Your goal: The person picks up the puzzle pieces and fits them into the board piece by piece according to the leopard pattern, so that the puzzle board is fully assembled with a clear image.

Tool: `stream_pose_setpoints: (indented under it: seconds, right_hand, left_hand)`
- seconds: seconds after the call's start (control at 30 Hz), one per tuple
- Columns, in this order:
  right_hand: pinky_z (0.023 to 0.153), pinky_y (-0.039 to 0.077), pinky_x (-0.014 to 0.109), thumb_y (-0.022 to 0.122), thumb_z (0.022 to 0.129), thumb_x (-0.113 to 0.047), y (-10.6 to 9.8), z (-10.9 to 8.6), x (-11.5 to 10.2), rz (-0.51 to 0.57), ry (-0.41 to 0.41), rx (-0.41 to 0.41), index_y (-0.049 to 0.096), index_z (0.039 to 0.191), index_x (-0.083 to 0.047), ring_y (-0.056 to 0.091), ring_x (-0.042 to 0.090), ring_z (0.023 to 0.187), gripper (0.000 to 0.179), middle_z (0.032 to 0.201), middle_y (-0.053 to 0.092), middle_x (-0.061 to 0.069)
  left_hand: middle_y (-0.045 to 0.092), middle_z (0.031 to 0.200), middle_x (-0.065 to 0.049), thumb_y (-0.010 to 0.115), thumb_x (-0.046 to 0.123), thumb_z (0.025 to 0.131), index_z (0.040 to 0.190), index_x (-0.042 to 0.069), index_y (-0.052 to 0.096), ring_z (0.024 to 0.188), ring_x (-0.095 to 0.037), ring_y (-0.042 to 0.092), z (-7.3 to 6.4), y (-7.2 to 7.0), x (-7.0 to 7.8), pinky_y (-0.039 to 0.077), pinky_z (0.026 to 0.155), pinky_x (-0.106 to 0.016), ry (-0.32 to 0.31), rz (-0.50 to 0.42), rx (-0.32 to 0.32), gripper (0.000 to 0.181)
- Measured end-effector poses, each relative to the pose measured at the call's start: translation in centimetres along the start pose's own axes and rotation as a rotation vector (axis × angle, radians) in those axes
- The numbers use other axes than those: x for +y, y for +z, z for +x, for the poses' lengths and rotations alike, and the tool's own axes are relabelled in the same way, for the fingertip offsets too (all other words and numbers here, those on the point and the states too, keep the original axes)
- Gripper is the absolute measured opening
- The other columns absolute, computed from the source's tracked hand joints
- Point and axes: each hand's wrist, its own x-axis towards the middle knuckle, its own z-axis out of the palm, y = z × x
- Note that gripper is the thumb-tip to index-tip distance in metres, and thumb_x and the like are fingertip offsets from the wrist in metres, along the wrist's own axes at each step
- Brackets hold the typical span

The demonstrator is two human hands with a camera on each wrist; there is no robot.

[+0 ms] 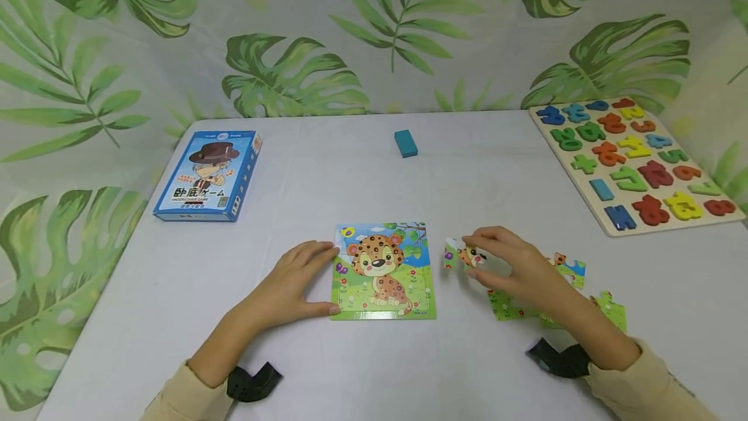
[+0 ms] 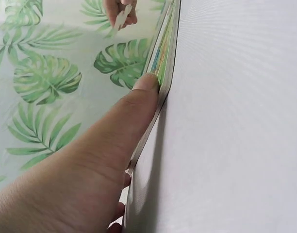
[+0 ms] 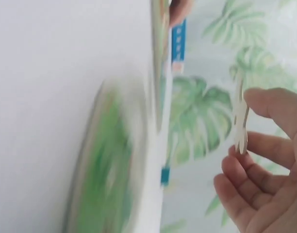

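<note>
A square puzzle board (image 1: 382, 271) with a leopard picture lies flat on the table. My left hand (image 1: 289, 284) rests at its left side, fingers near the upper left edge and the thumb on the lower left corner. In the left wrist view the left thumb (image 2: 147, 82) touches the board's rim. Just right of the board, my right hand (image 1: 520, 268) pinches a puzzle piece (image 1: 451, 253) between thumb and fingers, raised above the table. The piece shows part of a leopard face and a purple butterfly; the right wrist view has it edge-on (image 3: 240, 116).
Several loose puzzle pieces (image 1: 610, 309) lie beneath and beside the right forearm, partly hidden. A blue game box (image 1: 207, 177) sits at the back left, a teal block (image 1: 406, 143) at the back middle. A wooden board of coloured numbers (image 1: 596, 203) lies at the right.
</note>
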Motion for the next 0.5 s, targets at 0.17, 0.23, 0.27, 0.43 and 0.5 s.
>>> stream_pose_setpoints:
  seconds: [0.17,0.23,0.27,0.43,0.5]
  right_hand:
    - [0.081,0.046,0.027,0.074,0.073,-0.009,2.4,2.4,-2.7,0.076,-0.089,-0.003,0.06,0.114,-0.002,0.051,0.018,0.101,0.044,0.112,0.053,0.004]
    - [0.08,0.047,0.03,0.072,0.075,-0.013,3.6,3.2,-3.6,0.103,-0.08,-0.037,0.059,0.115,-0.002,0.051,0.018,0.101,0.043,0.112,0.053,0.004]
    - [0.08,0.047,0.031,0.072,0.076,-0.015,4.2,3.5,-4.0,0.112,-0.069,-0.056,0.059,0.115,-0.003,0.05,0.018,0.102,0.043,0.112,0.053,0.005]
    - [0.085,0.045,0.032,0.068,0.08,-0.022,6.9,5.1,-5.2,0.111,0.001,-0.159,0.059,0.117,-0.005,0.047,0.018,0.108,0.042,0.116,0.051,0.006]
    - [0.086,0.044,0.031,0.068,0.08,-0.024,7.8,5.7,-5.4,0.102,0.009,-0.185,0.059,0.117,-0.005,0.046,0.016,0.108,0.042,0.117,0.05,0.005]
  left_hand:
    - [0.029,0.142,0.0,0.054,0.072,0.068,0.139,0.015,0.035,0.131,-0.023,0.019,0.0,0.0,-0.1,0.018,0.104,-0.044,0.01,0.001,-0.01,0.093]
    - [0.028,0.143,0.001,0.054,0.072,0.067,0.139,0.015,0.034,0.131,-0.024,0.019,0.0,0.0,-0.1,0.018,0.104,-0.045,0.015,0.001,-0.009,0.094]
    - [0.027,0.143,0.001,0.054,0.073,0.067,0.139,0.015,0.034,0.131,-0.024,0.019,0.0,0.0,-0.1,0.018,0.104,-0.045,0.017,0.0,-0.008,0.094]
    - [0.027,0.144,0.003,0.055,0.071,0.067,0.139,0.015,0.035,0.13,-0.025,0.02,0.0,-0.1,-0.1,0.017,0.104,-0.045,0.029,-0.008,-0.006,0.094]
    - [0.028,0.143,0.003,0.056,0.071,0.067,0.139,0.015,0.035,0.13,-0.024,0.021,0.0,-0.1,-0.1,0.017,0.104,-0.045,0.034,-0.014,-0.004,0.093]
